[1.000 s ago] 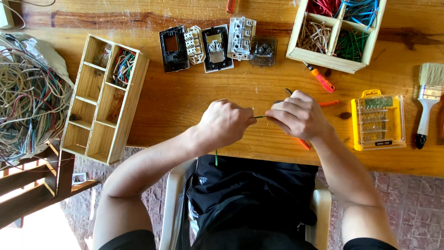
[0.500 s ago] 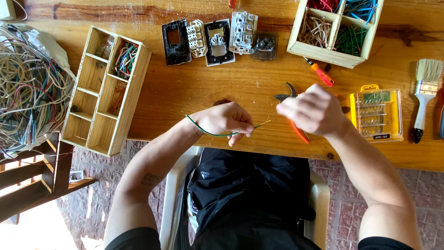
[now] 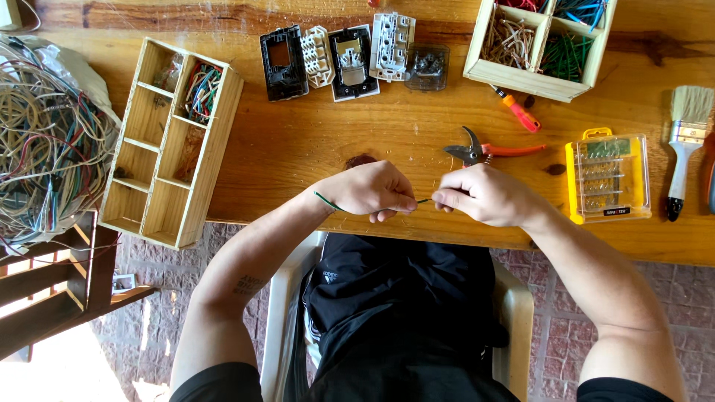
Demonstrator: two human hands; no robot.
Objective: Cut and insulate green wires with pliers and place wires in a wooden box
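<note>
Near lower centre of frame, above tabletop [image 3: 313,149] edge, both hands close together: left hand [image 3: 372,190] & right hand [image 3: 480,195] each pinch the green wire [image 3: 325,201]. Thin, light, bendy, prob. slippery insulation; best gripped close to its end. Orange pliers [image 3: 488,151] just beyond.

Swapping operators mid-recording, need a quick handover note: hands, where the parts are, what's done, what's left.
Left hand: pinching a thin green wire, whose tail runs back past the wrist.
Right hand: gripping the same wire's other end; the hands are nearly touching above the table edge.
Orange-handled cutters: lying on the table just beyond the right hand.
Done: sorted wire pieces sit in the square wooden box.
Left: a big tangle of wires at far left; the long divided tray is mostly unfilled.
</note>
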